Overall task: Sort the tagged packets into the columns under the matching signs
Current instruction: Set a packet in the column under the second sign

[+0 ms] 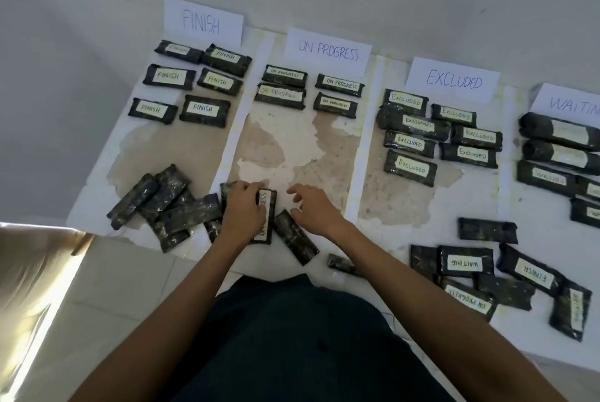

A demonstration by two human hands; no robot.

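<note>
- Near edge, below ON PROGRESS sign [328,50]: L hand [243,213] grips packet [268,219], tag half covered, only "…ESS" readable.
- R hand [313,210] beside it, fingers loosely spread, empty.
- WAITING sign [573,105] cut off at right.

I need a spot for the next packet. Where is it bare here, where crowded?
Widest free patch: the ON PROGRESS column, between its four packets and the left hand holding a tagged packet. Smaller patches: below the FINISH packets, above the left pile; below the EXCLUDED packets. Crowded: that pile, the right pile, the WAITING packets.
</note>
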